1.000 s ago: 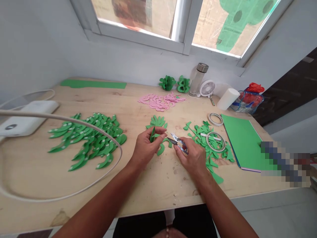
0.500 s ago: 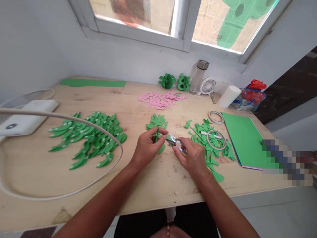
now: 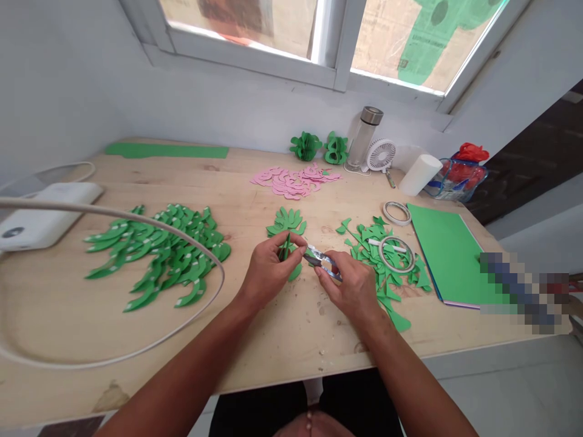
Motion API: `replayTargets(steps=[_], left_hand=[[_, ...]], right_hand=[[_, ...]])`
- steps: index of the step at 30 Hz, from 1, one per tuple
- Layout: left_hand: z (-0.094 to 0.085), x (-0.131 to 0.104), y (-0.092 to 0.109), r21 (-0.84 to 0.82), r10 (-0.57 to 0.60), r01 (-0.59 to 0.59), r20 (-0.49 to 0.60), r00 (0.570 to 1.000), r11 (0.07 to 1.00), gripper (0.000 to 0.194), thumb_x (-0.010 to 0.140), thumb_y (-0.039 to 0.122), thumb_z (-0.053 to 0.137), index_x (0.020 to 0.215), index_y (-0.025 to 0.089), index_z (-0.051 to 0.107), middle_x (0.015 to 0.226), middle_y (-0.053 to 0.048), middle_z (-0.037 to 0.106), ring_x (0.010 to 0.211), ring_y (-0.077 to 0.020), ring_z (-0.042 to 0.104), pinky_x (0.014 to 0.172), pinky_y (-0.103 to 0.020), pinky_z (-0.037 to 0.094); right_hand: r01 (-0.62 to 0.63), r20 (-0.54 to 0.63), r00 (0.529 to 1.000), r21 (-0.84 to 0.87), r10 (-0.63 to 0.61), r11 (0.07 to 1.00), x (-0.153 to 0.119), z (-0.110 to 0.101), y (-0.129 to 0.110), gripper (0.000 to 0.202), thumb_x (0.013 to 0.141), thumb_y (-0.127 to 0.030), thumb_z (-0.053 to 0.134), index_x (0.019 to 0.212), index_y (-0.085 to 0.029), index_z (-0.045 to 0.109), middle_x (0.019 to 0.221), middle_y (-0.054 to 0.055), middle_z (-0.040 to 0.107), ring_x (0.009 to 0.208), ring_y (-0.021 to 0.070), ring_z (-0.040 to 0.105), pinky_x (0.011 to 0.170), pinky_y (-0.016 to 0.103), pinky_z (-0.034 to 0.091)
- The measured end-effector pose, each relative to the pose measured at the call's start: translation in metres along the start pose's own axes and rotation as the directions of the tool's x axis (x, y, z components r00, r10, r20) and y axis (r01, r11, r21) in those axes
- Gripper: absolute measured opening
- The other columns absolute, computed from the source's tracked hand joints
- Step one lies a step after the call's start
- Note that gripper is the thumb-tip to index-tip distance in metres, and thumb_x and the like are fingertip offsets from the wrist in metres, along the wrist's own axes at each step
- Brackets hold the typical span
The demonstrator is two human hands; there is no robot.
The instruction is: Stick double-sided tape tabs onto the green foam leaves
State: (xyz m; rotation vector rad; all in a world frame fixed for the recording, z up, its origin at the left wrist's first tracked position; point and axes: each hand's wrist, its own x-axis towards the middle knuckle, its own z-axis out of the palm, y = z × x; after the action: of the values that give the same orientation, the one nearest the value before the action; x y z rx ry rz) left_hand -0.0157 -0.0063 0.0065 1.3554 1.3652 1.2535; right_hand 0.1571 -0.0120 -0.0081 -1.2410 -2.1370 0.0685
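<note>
My left hand (image 3: 271, 261) pinches a folded green paper piece (image 3: 286, 247) between thumb and fingers; part of it is hidden. In my right hand (image 3: 353, 279) is a small pair of shiny scissors (image 3: 320, 257), its tip pointing left, close to my left fingertips. Just behind my left hand lies a fan of green paper petals (image 3: 288, 221). A rounded green piece (image 3: 295, 272) rests on the table beneath it. Green offcuts (image 3: 364, 237) are scattered right of my right hand, with a tape roll (image 3: 396, 254) on top of them.
Curved green strips with white tabs (image 3: 177, 243) are heaped at left, behind a looping white cable (image 3: 214, 258). Pink paper pieces (image 3: 291, 182) lie farther back. Green paper sheets (image 3: 450, 255) lie at right. A glass bottle (image 3: 363, 142) and a small fan (image 3: 381, 155) stand by the wall.
The view has shifted slightly. My hands stay in nearly the same place, with the paper piece in the left and the scissors in the right.
</note>
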Motion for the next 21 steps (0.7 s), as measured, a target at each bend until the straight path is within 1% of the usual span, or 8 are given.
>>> replayTargets(steps=[8,11,13,16,19,21], left_hand=[[-0.0019,0.0009,-0.0029,0.061,0.052,-0.054,0.041,0.998,0.997,0.012,0.079,0.030,0.060,0.079,0.018,0.060,0.052,0.006,0.044,0.044,-0.0078,0.038,0.041,-0.020,0.028],[-0.0026,0.0010,-0.0041,0.119,0.080,-0.086,0.055,0.995,0.989,0.012,0.081,0.030,0.057,0.081,0.018,0.059,0.057,0.005,0.049,0.046,-0.0080,0.039,0.043,-0.020,0.029],[-0.0030,0.0009,-0.0042,0.182,0.118,-0.127,0.059,0.991,0.975,0.012,0.082,0.029,0.056,0.081,0.018,0.059,0.065,0.003,0.055,0.048,-0.0084,0.042,0.045,-0.021,0.032],[-0.0030,0.0003,-0.0033,0.286,0.207,-0.215,0.058,0.977,0.934,0.009,0.083,0.026,0.053,0.083,0.018,0.058,0.079,-0.001,0.062,0.052,-0.0090,0.045,0.051,-0.022,0.037],[-0.0024,-0.0003,-0.0022,0.361,0.282,-0.290,0.076,0.956,0.886,0.008,0.085,0.022,0.049,0.084,0.019,0.056,0.088,-0.002,0.064,0.057,-0.0097,0.049,0.056,-0.023,0.040],[-0.0019,-0.0004,-0.0022,0.387,0.303,-0.315,0.093,0.948,0.866,0.007,0.086,0.020,0.047,0.085,0.019,0.053,0.091,-0.002,0.065,0.062,-0.0108,0.053,0.058,-0.023,0.041]], right_hand=[[0.029,-0.022,0.999,-0.015,-0.030,0.999,-0.0011,0.0015,0.0008,0.025,0.088,-0.037,0.053,0.094,-0.016,0.064,0.071,0.003,0.066,0.058,0.0133,0.056,0.057,0.025,0.038],[0.031,-0.022,0.999,-0.011,-0.031,0.999,-0.0012,0.0018,0.0006,0.024,0.088,-0.037,0.053,0.095,-0.016,0.063,0.071,0.002,0.066,0.058,0.0132,0.057,0.057,0.025,0.038],[0.030,-0.021,0.999,-0.011,-0.031,0.999,-0.0010,0.0020,0.0004,0.024,0.088,-0.037,0.053,0.095,-0.016,0.063,0.071,0.002,0.066,0.059,0.0133,0.058,0.058,0.024,0.038],[0.027,-0.015,1.000,-0.015,-0.027,1.000,-0.0009,0.0019,0.0003,0.024,0.088,-0.037,0.053,0.095,-0.016,0.063,0.073,0.003,0.067,0.060,0.0136,0.059,0.058,0.025,0.038],[0.026,-0.007,1.000,-0.021,-0.026,0.999,-0.0009,0.0016,0.0004,0.025,0.088,-0.037,0.053,0.095,-0.016,0.063,0.073,0.003,0.067,0.060,0.0138,0.059,0.059,0.025,0.039],[0.026,-0.007,1.000,-0.023,-0.026,0.999,-0.0010,0.0016,0.0005,0.025,0.088,-0.038,0.053,0.094,-0.016,0.063,0.073,0.003,0.067,0.060,0.0138,0.059,0.059,0.025,0.039]])
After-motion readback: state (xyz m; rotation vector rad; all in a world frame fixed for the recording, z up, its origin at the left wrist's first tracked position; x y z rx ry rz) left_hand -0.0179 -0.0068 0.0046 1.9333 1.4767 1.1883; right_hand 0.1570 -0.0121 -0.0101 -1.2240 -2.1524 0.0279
